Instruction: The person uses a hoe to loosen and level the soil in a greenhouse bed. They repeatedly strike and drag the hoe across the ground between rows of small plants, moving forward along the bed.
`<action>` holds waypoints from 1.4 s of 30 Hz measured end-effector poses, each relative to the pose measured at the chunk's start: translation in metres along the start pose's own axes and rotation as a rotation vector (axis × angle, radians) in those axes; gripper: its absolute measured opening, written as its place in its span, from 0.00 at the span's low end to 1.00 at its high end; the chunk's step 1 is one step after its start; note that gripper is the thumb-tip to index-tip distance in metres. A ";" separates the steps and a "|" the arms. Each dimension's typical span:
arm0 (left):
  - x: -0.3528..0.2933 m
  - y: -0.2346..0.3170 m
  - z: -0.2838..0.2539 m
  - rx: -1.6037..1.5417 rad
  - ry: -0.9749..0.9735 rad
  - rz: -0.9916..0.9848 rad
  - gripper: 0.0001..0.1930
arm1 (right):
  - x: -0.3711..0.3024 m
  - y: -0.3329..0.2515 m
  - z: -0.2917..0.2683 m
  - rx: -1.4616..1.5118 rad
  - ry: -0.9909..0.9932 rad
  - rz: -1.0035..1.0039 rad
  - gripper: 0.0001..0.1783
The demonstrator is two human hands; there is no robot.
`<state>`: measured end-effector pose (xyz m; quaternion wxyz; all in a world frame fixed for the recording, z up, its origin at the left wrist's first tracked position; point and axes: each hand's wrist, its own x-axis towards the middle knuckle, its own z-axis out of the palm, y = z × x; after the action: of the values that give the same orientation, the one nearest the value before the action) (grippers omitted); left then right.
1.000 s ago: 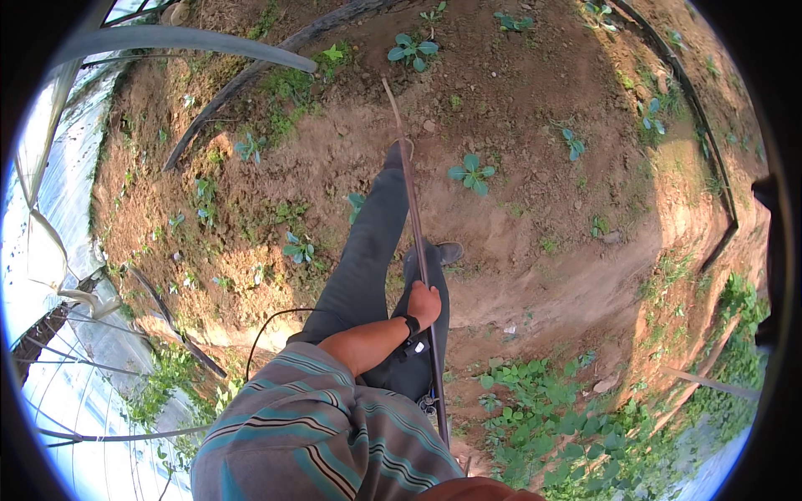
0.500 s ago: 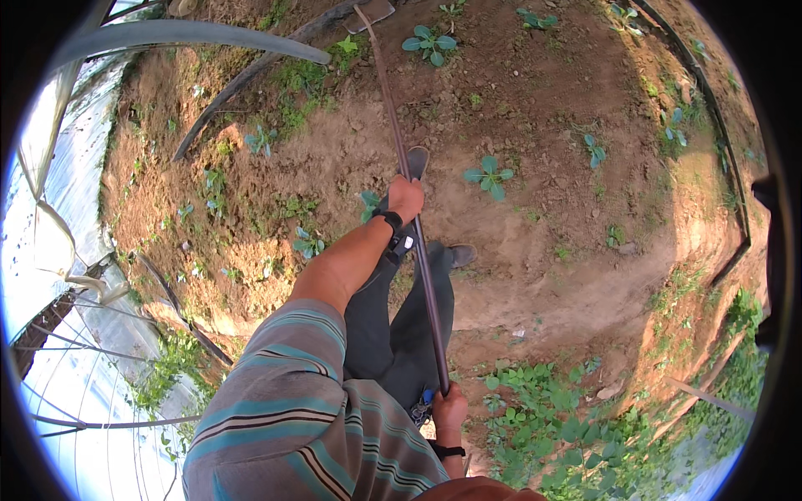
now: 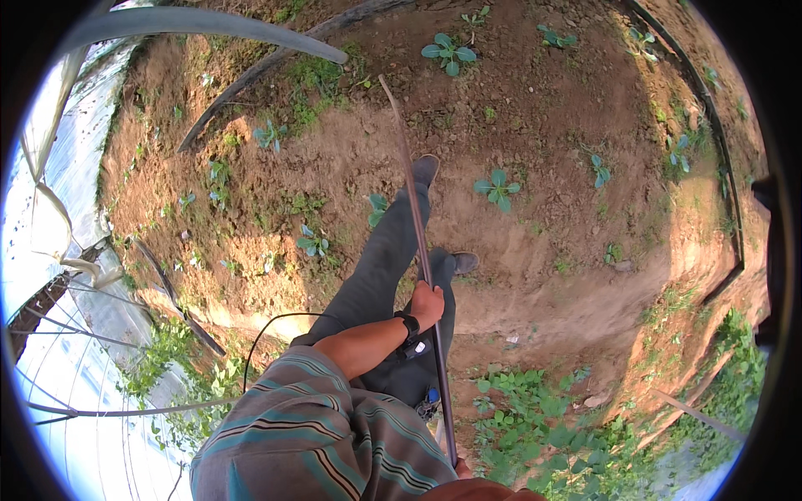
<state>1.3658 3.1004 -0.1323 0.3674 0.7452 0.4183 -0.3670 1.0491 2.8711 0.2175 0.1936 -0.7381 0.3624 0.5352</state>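
A long-handled hoe (image 3: 421,230) with a brown wooden handle slants from beside my body up and away past my feet. Its far end rests over the brown soil, where the blade cannot be made out. My left hand (image 3: 428,306) is wrapped round the middle of the handle, in front of my thighs. Down by my waist, my right hand (image 3: 463,469) holds the near end, mostly hidden by my shirt. Close to the handle grow a leafy seedling (image 3: 449,53) at the far end and another seedling (image 3: 498,190) right of my shoe.
A grey pipe (image 3: 200,23) juts in at the upper left above a dark hose (image 3: 242,88). Another dark hose (image 3: 725,150) runs along the right. Low green plants (image 3: 535,417) grow at the lower right. Plastic sheeting (image 3: 58,200) lines the left side.
The hoe has been drawn back toward my body, and its blade no longer shows. My left hand came nearer to my waist; my right hand slid back, mostly behind my shirt.
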 end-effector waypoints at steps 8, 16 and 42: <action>0.120 0.074 -0.034 -0.048 -0.047 0.031 0.13 | 0.084 -0.125 -0.007 0.028 0.174 -0.256 0.11; 0.115 0.089 -0.059 0.089 0.111 0.064 0.20 | 0.082 -0.128 -0.019 -0.099 0.033 -0.147 0.09; 0.260 0.101 -0.207 1.650 -0.161 0.432 0.03 | 0.160 -0.297 -0.079 -0.156 0.042 -0.423 0.10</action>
<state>1.6049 3.3308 -0.2346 -0.2019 0.8092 -0.1611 -0.5277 1.3472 2.9623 0.0665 0.2362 -0.8214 0.1609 0.4936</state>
